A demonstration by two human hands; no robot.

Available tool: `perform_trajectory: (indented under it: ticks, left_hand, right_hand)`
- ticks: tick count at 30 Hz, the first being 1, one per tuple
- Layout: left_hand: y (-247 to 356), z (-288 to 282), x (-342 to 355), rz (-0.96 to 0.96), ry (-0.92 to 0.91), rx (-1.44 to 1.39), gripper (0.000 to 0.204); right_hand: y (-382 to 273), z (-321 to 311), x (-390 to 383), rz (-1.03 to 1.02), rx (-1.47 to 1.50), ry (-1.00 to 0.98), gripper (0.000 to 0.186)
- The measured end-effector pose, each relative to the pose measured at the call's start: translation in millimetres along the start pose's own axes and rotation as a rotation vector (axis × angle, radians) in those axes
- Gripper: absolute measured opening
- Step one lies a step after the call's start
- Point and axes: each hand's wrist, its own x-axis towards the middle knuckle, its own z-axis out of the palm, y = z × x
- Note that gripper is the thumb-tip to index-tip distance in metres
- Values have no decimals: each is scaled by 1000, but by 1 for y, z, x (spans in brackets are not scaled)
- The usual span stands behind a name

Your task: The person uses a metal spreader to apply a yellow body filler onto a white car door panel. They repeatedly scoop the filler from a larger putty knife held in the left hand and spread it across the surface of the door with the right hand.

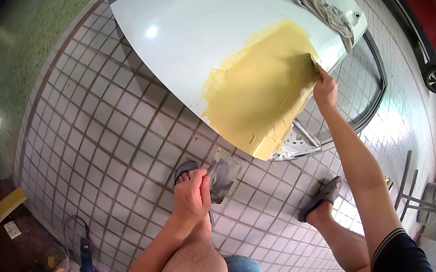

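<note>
white car door [181, 21] lies flat ahead, yellow paste [256, 86] smeared over its near part, ragged border, ridges lower right. right hand [325, 89] grips thin blade [313, 62] at paste's right edge. left hand [190, 195] pinches smudged flat plate [226, 175]. crumpled grey rag [324, 11] on door, right side. white tiled floor [107, 131]; red car [432, 2] far right; blue tool [85, 257] lower left.

1 white door [180, 15], 1 plate [226, 176], 1 rag [327, 15], 2 sandals [327, 192].
</note>
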Motion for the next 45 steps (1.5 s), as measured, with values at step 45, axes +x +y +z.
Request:
perform_trajectory:
  ticks: [45]
  left_hand:
    - [-10, -10, 13, 65, 120, 36, 8]
  right_hand:
    - [-82, 2, -183, -101, 194, -28, 52]
